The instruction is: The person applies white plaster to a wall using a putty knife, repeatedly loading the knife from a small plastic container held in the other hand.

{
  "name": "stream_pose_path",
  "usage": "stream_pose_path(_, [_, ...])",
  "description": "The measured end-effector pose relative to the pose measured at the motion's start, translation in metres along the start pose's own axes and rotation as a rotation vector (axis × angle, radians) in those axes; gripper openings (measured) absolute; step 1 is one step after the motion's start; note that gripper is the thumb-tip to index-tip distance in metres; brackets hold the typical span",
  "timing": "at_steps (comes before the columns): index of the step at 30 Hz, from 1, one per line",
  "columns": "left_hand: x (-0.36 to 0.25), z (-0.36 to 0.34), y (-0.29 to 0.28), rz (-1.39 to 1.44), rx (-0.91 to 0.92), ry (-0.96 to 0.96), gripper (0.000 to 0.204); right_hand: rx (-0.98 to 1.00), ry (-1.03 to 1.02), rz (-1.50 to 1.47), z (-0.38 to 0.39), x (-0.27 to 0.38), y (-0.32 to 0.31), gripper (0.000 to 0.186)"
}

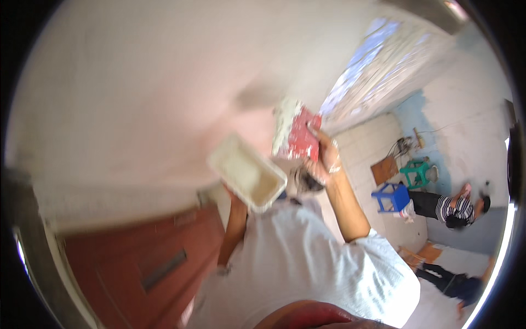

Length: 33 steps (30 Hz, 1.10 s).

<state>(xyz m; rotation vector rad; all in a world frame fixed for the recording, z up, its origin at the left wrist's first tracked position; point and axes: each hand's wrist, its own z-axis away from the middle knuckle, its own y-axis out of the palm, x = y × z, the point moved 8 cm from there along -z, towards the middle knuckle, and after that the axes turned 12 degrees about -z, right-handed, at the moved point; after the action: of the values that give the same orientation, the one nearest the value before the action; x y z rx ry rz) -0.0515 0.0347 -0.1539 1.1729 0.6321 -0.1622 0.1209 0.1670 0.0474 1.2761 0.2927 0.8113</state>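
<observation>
My right hand (326, 156) grips a red scraper (304, 131) smeared with white paste along one side, and white residue is on the hand. Just left of and below the scraper, my left hand (231, 193) holds a pale rectangular tray (233, 156) with pale material inside; most of that hand is hidden behind the tray. Both tools are against a backdrop of a pale, pinkish plastered surface (137, 93), with a soft shadow near the scraper.
Two other people (455, 208) (455, 285) are at the right. Near them are a blue stool (392, 194), a green stool (416, 172) and cables. A red-brown door (104, 263) is at lower left. A bluish, streaked patch (361, 60) runs across the upper right.
</observation>
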Motion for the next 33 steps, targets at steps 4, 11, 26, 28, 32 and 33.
stream_pose_path(4, [0.030, -0.040, -0.018, 0.037, 0.117, -0.060, 0.073, 0.143, -0.200, 0.089, -0.032, 0.050, 0.030, 0.036])
stream_pose_path(11, [0.059, -0.160, -0.097, 0.062, 0.269, -0.057, 0.071, 0.483, -1.038, 0.722, -0.118, 0.133, 0.183, 0.023])
stream_pose_path(26, [0.061, -0.090, -0.016, -0.069, 0.200, -0.033, 0.078, 0.370, -2.286, 1.889, -0.087, 0.187, 0.327, 0.057])
stream_pose_path(28, [0.070, -0.101, -0.031, 0.101, 0.234, -0.095, 0.077, 0.448, -2.183, 1.915, -0.085, 0.165, 0.284, 0.058])
stream_pose_path(32, [0.065, -0.117, -0.036, 0.073, 0.280, -0.032, 0.076, 0.575, -1.907, 1.994, -0.071, 0.161, 0.255, 0.059])
stream_pose_path(33, [0.065, -0.119, -0.035, 0.066, 0.266, -0.031, 0.076, 0.692, -1.824, 1.938, -0.066, 0.163, 0.260, 0.060])
